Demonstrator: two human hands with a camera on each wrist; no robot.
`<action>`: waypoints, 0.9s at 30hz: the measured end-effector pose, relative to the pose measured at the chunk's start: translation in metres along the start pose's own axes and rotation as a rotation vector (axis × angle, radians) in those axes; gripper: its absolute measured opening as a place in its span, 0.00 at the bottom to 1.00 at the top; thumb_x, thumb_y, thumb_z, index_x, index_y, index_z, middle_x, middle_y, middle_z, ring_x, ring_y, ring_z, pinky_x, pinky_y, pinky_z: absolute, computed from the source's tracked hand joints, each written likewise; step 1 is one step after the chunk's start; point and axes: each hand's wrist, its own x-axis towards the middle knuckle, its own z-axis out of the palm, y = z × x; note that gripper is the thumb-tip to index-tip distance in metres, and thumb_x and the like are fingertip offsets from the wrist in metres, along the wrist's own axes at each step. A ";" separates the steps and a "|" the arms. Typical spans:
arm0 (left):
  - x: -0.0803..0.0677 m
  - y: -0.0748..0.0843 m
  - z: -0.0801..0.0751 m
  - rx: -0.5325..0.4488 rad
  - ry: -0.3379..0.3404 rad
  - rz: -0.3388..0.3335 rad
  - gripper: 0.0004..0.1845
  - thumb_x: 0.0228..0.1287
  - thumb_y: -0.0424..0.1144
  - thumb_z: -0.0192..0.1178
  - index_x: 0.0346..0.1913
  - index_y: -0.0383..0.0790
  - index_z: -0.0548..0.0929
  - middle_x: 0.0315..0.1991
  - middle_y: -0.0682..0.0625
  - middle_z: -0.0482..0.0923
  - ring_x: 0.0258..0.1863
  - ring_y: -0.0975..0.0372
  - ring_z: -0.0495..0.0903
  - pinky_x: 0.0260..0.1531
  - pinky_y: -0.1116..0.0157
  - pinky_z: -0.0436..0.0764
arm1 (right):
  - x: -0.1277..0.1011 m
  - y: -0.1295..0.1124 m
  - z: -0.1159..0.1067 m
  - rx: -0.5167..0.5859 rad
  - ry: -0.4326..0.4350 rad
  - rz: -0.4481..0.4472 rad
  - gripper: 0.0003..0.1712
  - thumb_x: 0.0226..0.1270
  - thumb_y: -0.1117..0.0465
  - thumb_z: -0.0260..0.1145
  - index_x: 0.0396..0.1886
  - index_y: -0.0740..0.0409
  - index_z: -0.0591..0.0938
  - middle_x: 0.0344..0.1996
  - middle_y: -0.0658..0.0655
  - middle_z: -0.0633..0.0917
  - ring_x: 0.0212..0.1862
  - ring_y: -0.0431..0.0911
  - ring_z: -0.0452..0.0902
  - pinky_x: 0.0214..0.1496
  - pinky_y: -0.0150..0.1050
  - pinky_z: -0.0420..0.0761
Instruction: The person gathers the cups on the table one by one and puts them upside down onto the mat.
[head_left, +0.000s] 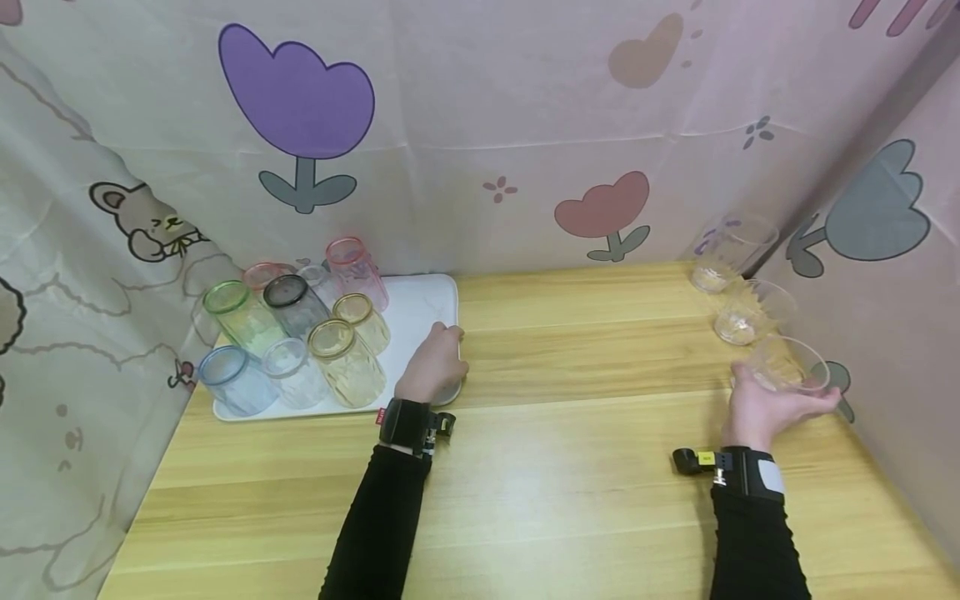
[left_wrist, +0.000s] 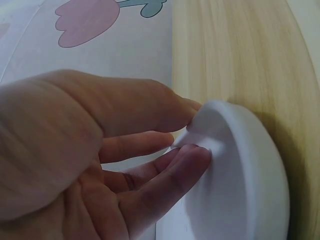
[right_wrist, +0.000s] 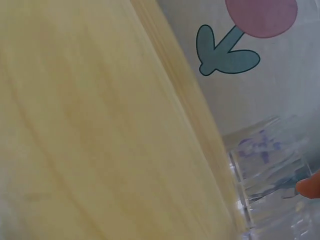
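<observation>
My left hand (head_left: 433,364) is at the right edge of a white tray (head_left: 423,300), its thumb and fingers pinching the raised rim (left_wrist: 255,145) in the left wrist view. Several coloured glasses stand on the tray's left side, among them a green glass (head_left: 243,317), a blue glass (head_left: 236,382) and a yellow glass (head_left: 347,364). Far to the right, my right hand (head_left: 768,408) grips a clear glass (head_left: 791,363) low down. One fingertip (right_wrist: 310,186) shows beside clear glasses in the right wrist view; the rest of that hand is out of frame there.
Behind the held glass, two more clear glasses, a middle one (head_left: 752,312) and a back one (head_left: 731,254), line the right side. Patterned cloth (head_left: 465,100) rises along the back and both sides of the wooden table (head_left: 562,467).
</observation>
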 end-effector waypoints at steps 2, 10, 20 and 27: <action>0.000 0.000 0.000 0.003 -0.001 0.001 0.30 0.62 0.31 0.66 0.68 0.30 0.76 0.58 0.36 0.72 0.47 0.52 0.77 0.54 0.55 0.82 | 0.000 0.003 0.001 -0.029 0.012 -0.035 0.61 0.58 0.80 0.72 0.79 0.48 0.44 0.76 0.44 0.46 0.77 0.30 0.39 0.72 0.27 0.63; 0.001 0.000 0.000 -0.001 -0.007 0.007 0.30 0.62 0.31 0.66 0.68 0.29 0.75 0.58 0.35 0.72 0.47 0.52 0.77 0.54 0.54 0.82 | 0.002 0.005 0.000 -0.037 0.034 -0.087 0.42 0.57 0.82 0.68 0.60 0.53 0.54 0.61 0.48 0.53 0.71 0.35 0.46 0.69 0.29 0.65; 0.001 -0.002 0.001 -0.011 -0.008 -0.005 0.30 0.62 0.31 0.66 0.69 0.31 0.76 0.59 0.36 0.72 0.48 0.52 0.77 0.55 0.54 0.82 | -0.004 -0.003 0.004 0.031 -0.006 -0.004 0.47 0.62 0.79 0.69 0.69 0.49 0.52 0.68 0.46 0.51 0.77 0.32 0.43 0.70 0.30 0.68; 0.002 -0.002 0.002 -0.020 -0.015 -0.013 0.31 0.62 0.31 0.66 0.69 0.32 0.75 0.59 0.36 0.71 0.48 0.52 0.78 0.55 0.54 0.83 | -0.022 -0.010 0.023 0.104 -0.066 -0.022 0.42 0.64 0.73 0.72 0.66 0.47 0.56 0.63 0.45 0.56 0.72 0.36 0.52 0.68 0.28 0.66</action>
